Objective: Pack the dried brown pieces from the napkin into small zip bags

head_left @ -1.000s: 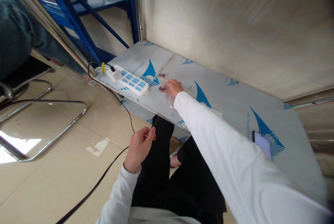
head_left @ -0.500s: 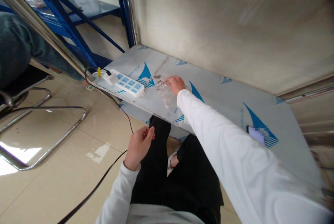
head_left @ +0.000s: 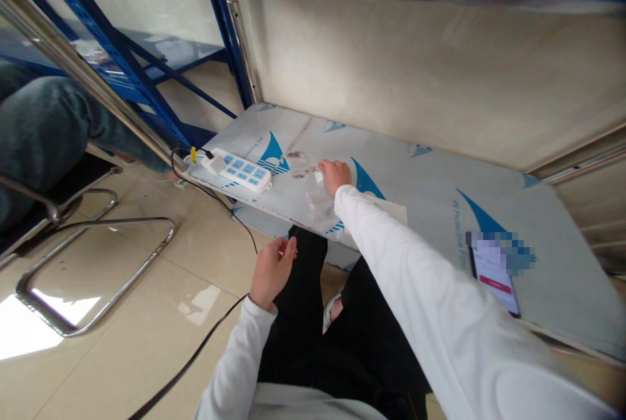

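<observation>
On the film-covered shelf board [head_left: 420, 179], my right hand [head_left: 336, 177] has its fingertips pinched together over small clear plastic bags [head_left: 320, 201]. What sits between those fingertips is too small to make out. Small packets with dark contents [head_left: 297, 173] lie just left of the fingers. A pale flat sheet [head_left: 395, 211] shows partly from behind my right forearm. My left hand [head_left: 272, 271] hovers in front of the shelf edge, above my leg, fingers curled in and thumb resting over them. Nothing shows in it.
A white power strip [head_left: 244, 173] with a plugged-in adapter lies on the shelf's left end. Its black cable [head_left: 215, 198] hangs past the edge. A phone [head_left: 493, 276] lies at the right. Another person's leg [head_left: 53, 126], a metal-framed chair [head_left: 122, 219] and blue racking [head_left: 105, 42] are at left.
The view has tilted up, so an upper shelf edge now shows. My right hand has shifted slightly right, off the dark packets, staying by the bags. My left hand keeps its curl.
</observation>
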Motion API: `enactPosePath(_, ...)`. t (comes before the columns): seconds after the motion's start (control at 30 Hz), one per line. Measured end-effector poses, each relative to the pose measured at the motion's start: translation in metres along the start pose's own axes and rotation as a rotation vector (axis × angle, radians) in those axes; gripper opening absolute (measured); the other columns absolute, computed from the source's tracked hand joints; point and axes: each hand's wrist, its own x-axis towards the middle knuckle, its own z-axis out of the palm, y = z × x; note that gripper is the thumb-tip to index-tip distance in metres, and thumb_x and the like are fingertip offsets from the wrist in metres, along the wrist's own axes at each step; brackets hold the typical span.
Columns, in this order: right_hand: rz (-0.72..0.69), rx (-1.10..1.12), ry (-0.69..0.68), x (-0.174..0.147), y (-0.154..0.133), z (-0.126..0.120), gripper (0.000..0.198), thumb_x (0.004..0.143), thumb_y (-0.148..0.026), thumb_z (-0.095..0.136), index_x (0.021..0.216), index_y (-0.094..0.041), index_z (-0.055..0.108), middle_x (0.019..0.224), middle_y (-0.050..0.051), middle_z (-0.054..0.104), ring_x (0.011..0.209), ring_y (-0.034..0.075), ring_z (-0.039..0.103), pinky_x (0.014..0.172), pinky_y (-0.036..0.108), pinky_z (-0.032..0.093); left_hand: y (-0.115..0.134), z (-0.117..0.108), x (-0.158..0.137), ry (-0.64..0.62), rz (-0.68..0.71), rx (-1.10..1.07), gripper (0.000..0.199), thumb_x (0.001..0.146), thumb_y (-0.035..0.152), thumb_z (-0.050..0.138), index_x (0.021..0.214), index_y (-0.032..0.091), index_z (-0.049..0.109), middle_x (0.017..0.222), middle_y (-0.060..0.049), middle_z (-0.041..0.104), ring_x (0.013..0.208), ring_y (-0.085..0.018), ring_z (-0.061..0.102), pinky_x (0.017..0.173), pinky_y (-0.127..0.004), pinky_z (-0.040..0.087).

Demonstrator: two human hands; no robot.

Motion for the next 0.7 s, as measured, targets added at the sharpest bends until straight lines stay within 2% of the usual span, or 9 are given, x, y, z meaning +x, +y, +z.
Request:
enactPosePath(0.1,0.043,0.007,0.019,0.005,0.005,-0.002,0.042,0.1,-0.035,0.028,0.118,-0.022,0.064,0.104,0.014,0.071,0.095,0.023,0.065,0.08,0.033,0.043,-0.001,0.018,0.004,0.186,0.104,0.113,0.035,0.091,0.044,0.042,0.08,0.018,0.062,0.075,-0.005,0.068,0.063,-0.016,0.062,0.062,-0.027,0.046)
enactPosePath(0.17,0.048,0.013,0.031,0.007,0.008,-0.005,0.042,0.1,-0.036,0.028,0.117,-0.023,0.064,0.106,0.013,0.071,0.096,0.023,0.064,0.079,0.032,0.043,-0.001,0.038,0.008,0.27,0.295,0.183,0.029,0.094,0.037,0.041,0.094,0.019,0.063,0.09,-0.008,0.07,0.083,-0.019,0.065,0.077,-0.031,0.049)
enactPosePath(0.23,0.039,0.02,0.038,0.007,0.009,-0.008,0.042,0.1,-0.038,0.029,0.115,-0.024,0.065,0.106,0.012,0.071,0.097,0.023,0.064,0.079,0.031,0.043,0.0,0.06,0.015,0.231,0.53,0.275,0.027,0.094,0.031,0.042,0.107,0.021,0.063,0.109,-0.01,0.069,0.106,-0.022,0.061,0.093,-0.037,0.045)
enactPosePath(0.3,0.025,0.029,0.036,0.006,0.01,-0.01,0.042,0.1,-0.039,0.029,0.114,-0.026,0.066,0.106,0.011,0.071,0.096,0.022,0.064,0.079,0.03,0.043,0.001,0.079,0.025,0.186,0.651,0.376,0.031,0.094,0.03,0.043,0.12,0.022,0.059,0.125,-0.01,0.063,0.122,-0.024,0.052,0.103,-0.043,0.039)
enactPosePath(0.43,0.02,0.052,0.018,0.007,0.006,-0.009,0.04,0.099,-0.04,0.031,0.114,-0.029,0.066,0.107,0.009,0.071,0.097,0.021,0.064,0.078,0.029,0.043,0.0,0.094,0.056,0.193,0.61,0.536,0.039,0.095,0.034,0.039,0.128,0.019,0.055,0.14,-0.012,0.052,0.134,-0.029,0.042,0.11,-0.052,0.03)
enactPosePath(0.57,0.055,0.077,0.001,0.009,0.0,-0.002,0.039,0.099,-0.039,0.031,0.116,-0.029,0.065,0.106,0.01,0.071,0.094,0.022,0.064,0.077,0.03,0.044,-0.003,0.085,0.087,0.197,0.594,0.6,0.039,0.096,0.034,0.036,0.124,0.017,0.058,0.141,-0.014,0.051,0.136,-0.03,0.038,0.112,-0.053,0.027)
enactPosePath(0.7,0.087,0.106,0.009,0.01,-0.003,0.003,0.039,0.099,-0.039,0.03,0.116,-0.029,0.064,0.103,0.01,0.071,0.092,0.023,0.065,0.076,0.031,0.045,-0.007,0.076,0.101,0.203,0.592,0.583,0.04,0.096,0.032,0.036,0.123,0.013,0.058,0.14,-0.016,0.051,0.137,-0.031,0.037,0.112,-0.052,0.028)
